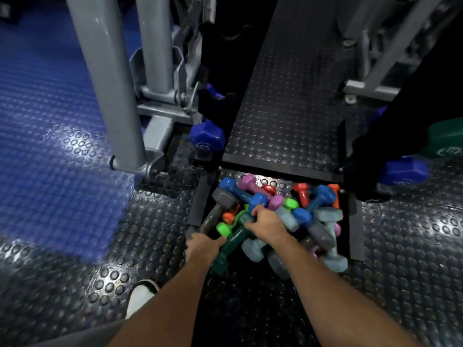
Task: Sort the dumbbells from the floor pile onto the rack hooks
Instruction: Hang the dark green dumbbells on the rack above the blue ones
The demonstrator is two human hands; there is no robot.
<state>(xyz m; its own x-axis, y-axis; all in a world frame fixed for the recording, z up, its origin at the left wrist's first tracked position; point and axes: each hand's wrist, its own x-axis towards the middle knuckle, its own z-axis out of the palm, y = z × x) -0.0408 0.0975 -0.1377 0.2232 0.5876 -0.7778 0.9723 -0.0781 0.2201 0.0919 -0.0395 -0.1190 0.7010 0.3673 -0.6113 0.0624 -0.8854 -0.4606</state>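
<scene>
Floor (75, 196) of studded rubber carries the rack (283, 108), whose base frames the pile (288, 216) of mixed dumbbells, none of these hung yet. Right hand (265, 222) curls onto the dark green dumbbell (231, 242), likely to pull it free. Left hand (203, 246) closes round the grey dumbbell (218, 211), its low end hidden.
</scene>
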